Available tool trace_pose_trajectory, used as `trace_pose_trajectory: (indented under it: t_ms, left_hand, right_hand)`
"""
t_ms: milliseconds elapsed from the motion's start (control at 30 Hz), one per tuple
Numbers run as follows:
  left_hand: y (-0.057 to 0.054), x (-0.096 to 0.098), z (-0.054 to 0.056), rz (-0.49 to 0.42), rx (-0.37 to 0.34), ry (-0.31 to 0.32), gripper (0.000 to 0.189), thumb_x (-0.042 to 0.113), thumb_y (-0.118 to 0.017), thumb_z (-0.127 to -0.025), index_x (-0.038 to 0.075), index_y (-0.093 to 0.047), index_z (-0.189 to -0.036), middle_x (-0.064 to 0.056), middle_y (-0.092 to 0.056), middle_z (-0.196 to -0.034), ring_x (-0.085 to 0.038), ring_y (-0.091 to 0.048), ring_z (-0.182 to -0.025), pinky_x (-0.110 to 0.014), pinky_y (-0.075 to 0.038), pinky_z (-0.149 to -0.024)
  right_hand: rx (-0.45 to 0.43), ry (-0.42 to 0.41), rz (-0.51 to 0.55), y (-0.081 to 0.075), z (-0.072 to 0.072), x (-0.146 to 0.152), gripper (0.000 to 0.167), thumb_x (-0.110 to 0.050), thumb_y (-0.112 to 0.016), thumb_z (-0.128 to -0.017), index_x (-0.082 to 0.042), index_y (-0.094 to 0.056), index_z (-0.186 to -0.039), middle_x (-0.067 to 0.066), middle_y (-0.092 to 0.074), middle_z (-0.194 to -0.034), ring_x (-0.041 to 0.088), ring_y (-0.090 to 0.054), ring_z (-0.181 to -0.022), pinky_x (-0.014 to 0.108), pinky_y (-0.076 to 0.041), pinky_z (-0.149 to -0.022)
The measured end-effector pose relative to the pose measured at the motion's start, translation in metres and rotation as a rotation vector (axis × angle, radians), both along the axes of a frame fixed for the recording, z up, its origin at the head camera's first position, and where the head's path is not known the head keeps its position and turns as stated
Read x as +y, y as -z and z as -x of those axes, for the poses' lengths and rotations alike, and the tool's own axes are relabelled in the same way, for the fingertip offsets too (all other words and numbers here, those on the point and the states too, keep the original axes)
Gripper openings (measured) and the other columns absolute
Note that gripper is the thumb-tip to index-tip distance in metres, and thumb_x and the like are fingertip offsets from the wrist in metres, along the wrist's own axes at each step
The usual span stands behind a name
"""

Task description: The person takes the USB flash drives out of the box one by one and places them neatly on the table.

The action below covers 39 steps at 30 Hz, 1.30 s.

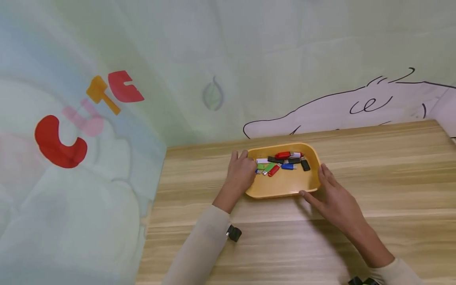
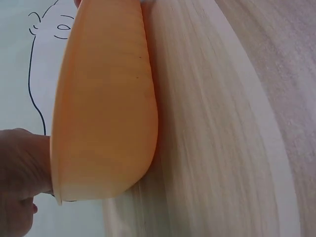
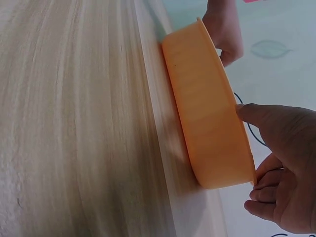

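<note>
A shallow yellow plastic tray (image 1: 281, 188) stands on the wood-grain table, its outer wall (image 2: 103, 108) filling much of the left wrist view. Inside lie several USB sticks, among them a blue one (image 1: 287, 166), a red one (image 1: 274, 170) and a black one (image 1: 305, 164). My left hand (image 1: 241, 172) reaches over the tray's left end, fingertips hidden behind the rim near the sticks there; I cannot tell whether they pinch one. My right hand (image 1: 338, 202) holds the front right corner, thumb (image 3: 252, 113) on the near rim and fingers around the right end.
The wooden table (image 1: 392, 178) extends right and toward me. Behind it hangs a pale printed cloth (image 1: 285, 67) with line drawings, and another colourful cloth (image 1: 89, 190) hangs at the left. Black wrist gear (image 1: 234, 233) is strapped by the left sleeve.
</note>
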<state>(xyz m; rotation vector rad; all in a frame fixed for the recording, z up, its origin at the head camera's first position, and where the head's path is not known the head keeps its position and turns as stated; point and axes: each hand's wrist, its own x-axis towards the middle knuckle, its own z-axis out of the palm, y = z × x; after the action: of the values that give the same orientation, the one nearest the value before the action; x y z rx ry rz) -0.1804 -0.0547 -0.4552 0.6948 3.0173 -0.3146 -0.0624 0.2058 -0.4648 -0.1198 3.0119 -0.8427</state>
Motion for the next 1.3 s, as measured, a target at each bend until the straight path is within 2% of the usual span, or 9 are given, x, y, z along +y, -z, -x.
trace_pose_trajectory:
  t_ms: [167,500,667,1033,1300]
  left_hand:
    - [0.001,0.003,0.002,0.010,0.009,0.022,0.011,0.023,-0.073,-0.100,0.019,-0.079,-0.092,0.004,-0.071,-0.085,-0.019,-0.050,-0.099,-0.043,-0.032,-0.095]
    - [0.002,0.008,-0.001,0.017,-0.043,-0.013,0.010,0.026,-0.075,-0.099,0.018,-0.080,-0.097,0.003,-0.071,-0.086,-0.019,-0.050,-0.102,-0.043,-0.030,-0.095]
    - [0.001,0.008,-0.001,0.025,-0.036,-0.017,0.010,0.025,-0.075,-0.100,0.018,-0.080,-0.095,0.003,-0.072,-0.086,-0.019,-0.051,-0.103,-0.043,-0.031,-0.095]
    - [0.001,0.011,-0.002,0.021,-0.065,-0.036,0.011,0.025,-0.073,-0.100,0.018,-0.079,-0.094,0.003,-0.068,-0.084,-0.018,-0.051,-0.097,-0.042,-0.031,-0.094]
    - [0.001,0.010,-0.002,-0.029,-0.106,-0.048,0.008,0.022,-0.075,-0.098,0.016,-0.079,-0.097,0.001,-0.066,-0.084,-0.018,-0.050,-0.095,-0.042,-0.030,-0.092]
  right_hand:
    - [-0.011,0.014,-0.001,0.001,-0.001,-0.001,0.103,-0.059,-0.067,-0.099,0.008,-0.023,-0.163,0.029,-0.022,-0.172,0.058,-0.036,-0.148,0.071,-0.043,-0.107]
    - [0.000,0.013,-0.021,0.001,0.000,-0.003,0.101,-0.057,-0.069,-0.098,0.010,-0.027,-0.161,0.030,-0.025,-0.170,0.058,-0.038,-0.147,0.070,-0.045,-0.106]
    - [0.009,0.011,-0.025,0.001,0.001,-0.003,0.100,-0.055,-0.071,-0.098,0.009,-0.028,-0.161,0.031,-0.026,-0.169,0.057,-0.039,-0.147,0.070,-0.046,-0.104]
    - [0.007,0.016,-0.024,0.002,0.001,-0.002,0.100,-0.057,-0.070,-0.098,0.010,-0.028,-0.161,0.030,-0.026,-0.169,0.057,-0.039,-0.147,0.070,-0.048,-0.102]
    - [-0.018,0.024,-0.024,0.001,0.003,-0.003,0.102,-0.060,-0.067,-0.098,0.010,-0.028,-0.161,0.031,-0.025,-0.169,0.058,-0.040,-0.145,0.070,-0.048,-0.101]
